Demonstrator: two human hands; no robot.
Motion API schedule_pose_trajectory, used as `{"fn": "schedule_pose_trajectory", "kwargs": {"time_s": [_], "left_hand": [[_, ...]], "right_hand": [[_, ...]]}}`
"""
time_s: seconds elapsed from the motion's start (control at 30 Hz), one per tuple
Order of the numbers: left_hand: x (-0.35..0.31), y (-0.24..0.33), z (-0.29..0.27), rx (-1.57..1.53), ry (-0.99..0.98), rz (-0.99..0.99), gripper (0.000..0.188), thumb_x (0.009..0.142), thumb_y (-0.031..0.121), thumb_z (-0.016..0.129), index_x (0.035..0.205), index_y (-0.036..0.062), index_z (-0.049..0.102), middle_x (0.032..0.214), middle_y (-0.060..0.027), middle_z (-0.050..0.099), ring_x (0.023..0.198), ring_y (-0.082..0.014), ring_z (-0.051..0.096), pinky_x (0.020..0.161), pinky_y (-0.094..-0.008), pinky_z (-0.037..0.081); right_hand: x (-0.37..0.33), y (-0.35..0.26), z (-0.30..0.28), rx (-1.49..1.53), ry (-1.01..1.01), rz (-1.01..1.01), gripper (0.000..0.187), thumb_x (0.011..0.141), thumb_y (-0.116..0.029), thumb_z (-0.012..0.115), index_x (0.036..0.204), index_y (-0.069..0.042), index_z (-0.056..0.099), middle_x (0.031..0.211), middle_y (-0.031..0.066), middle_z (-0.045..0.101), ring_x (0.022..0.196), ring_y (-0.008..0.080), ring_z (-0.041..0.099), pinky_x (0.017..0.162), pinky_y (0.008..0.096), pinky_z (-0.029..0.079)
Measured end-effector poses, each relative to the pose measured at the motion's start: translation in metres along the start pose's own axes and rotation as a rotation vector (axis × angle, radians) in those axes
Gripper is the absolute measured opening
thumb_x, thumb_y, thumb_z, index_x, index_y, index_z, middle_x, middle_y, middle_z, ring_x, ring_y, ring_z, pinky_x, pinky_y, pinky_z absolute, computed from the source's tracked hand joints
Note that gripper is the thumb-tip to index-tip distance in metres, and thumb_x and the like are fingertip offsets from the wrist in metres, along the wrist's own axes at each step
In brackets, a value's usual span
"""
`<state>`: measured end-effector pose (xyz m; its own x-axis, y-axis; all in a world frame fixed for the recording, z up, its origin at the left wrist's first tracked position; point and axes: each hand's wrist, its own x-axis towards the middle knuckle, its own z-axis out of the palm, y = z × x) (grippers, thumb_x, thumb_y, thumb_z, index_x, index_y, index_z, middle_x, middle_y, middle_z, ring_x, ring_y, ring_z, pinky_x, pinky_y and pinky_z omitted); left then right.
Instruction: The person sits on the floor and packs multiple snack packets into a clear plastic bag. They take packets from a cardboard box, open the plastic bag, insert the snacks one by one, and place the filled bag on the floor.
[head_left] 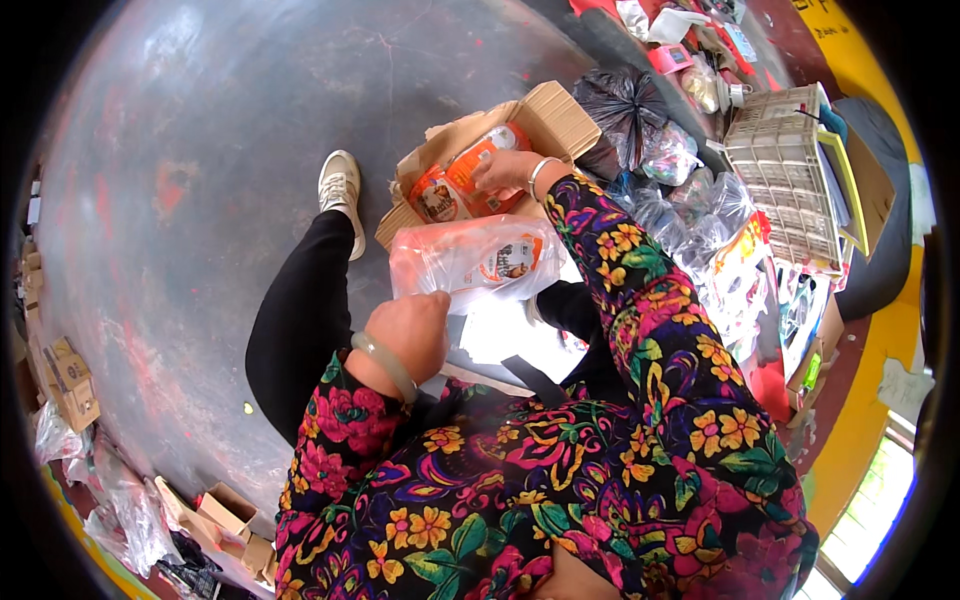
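My left hand is closed on the near edge of a clear plastic bag. In the bag an orange-and-white packet with a printed picture shows through. Just beyond it stands an open cardboard box holding similar orange packets. My right hand reaches into the box with its fingers bent against a packet there; its fingertips are partly hidden. Below the bag lies a bright white surface, overexposed in the light.
Right of the box sit a black rubbish bag and several clear bags of litter. A pale plastic crate stands farther right. Grey floor spreads to the left, with small cardboard boxes at its edge. My shoe is beside the box.
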<state>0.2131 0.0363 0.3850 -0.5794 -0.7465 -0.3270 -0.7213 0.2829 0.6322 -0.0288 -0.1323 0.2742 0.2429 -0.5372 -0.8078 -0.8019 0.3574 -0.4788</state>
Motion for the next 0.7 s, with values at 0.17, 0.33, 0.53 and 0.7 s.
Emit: {"fn": "schedule_pose_trajectory", "kwargs": {"time_s": [0.17,0.33,0.53,0.7], "left_hand": [[-0.012,0.011,-0.006,0.016,-0.04,-0.008,0.008,0.076,0.01,0.05,0.074,0.0022,0.051,0.062,-0.018,0.056,0.06,-0.0372,0.055,0.055,-0.0457,0.044],[-0.018,0.021,-0.008,0.006,-0.072,-0.002,0.007,0.075,0.009,0.049,0.074,0.0025,0.05,0.06,-0.0175,0.055,0.058,-0.037,0.055,0.054,-0.0453,0.044],[-0.015,0.025,-0.011,-0.01,-0.087,0.053,0.007,0.075,0.009,0.049,0.073,0.0025,0.05,0.06,-0.0173,0.055,0.057,-0.0371,0.055,0.054,-0.0456,0.044],[-0.019,0.026,-0.009,-0.014,-0.091,0.044,0.006,0.075,0.008,0.049,0.075,0.0019,0.05,0.061,-0.0178,0.055,0.059,-0.0375,0.055,0.054,-0.0462,0.044]], "right_hand": [[0.045,0.033,0.016,-0.03,-0.116,0.051,0.037,0.075,-0.023,0.06,0.107,-0.007,0.057,0.093,0.0047,0.059,0.079,0.0165,0.057,0.068,0.0278,0.049],[0.098,0.081,0.039,-0.448,-0.039,0.043,0.046,0.067,-0.039,0.064,0.097,-0.003,0.062,0.097,0.0136,0.062,0.085,0.0274,0.06,0.075,0.0344,0.046],[0.123,0.115,0.077,-0.226,-0.065,-0.027,0.043,0.066,-0.035,0.066,0.096,-0.004,0.063,0.097,0.0138,0.062,0.085,0.0248,0.06,0.075,0.0331,0.046],[0.085,0.058,0.078,-0.307,-0.099,0.081,0.04,0.068,-0.031,0.066,0.097,-0.005,0.062,0.091,0.013,0.063,0.082,0.0245,0.06,0.075,0.034,0.046]]}}
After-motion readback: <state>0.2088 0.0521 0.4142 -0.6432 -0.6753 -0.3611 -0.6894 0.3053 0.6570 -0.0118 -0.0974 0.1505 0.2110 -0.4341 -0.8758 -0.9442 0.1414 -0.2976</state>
